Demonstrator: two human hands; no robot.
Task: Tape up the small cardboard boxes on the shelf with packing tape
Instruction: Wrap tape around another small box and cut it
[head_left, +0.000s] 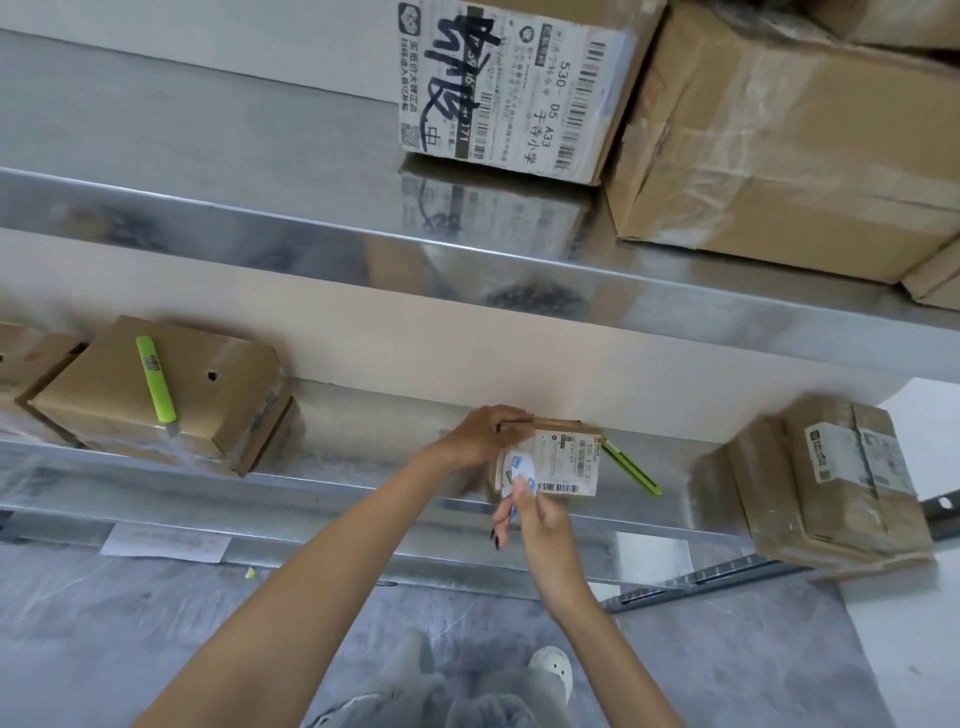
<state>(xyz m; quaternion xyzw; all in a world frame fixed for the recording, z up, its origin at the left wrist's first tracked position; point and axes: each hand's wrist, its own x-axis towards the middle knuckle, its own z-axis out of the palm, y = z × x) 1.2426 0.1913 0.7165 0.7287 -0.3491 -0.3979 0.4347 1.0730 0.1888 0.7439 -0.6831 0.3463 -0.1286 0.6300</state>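
Observation:
A small cardboard box (563, 460) with a white shipping label stands on the lower metal shelf (363, 467), near its middle. My left hand (485, 434) grips the box's top left edge. My right hand (532, 512) is at the box's lower left corner, its fingers pinching a small white and blue piece (519, 470) against the box front; whether that piece is tape or a sticker is unclear. No tape roll is visible.
A green utility knife (631, 467) lies on the shelf right of the box; another green knife (156, 379) rests on a taped box (166, 395) at left. A taped box (831, 488) sits at right. Larger boxes (779, 135) fill the upper shelf.

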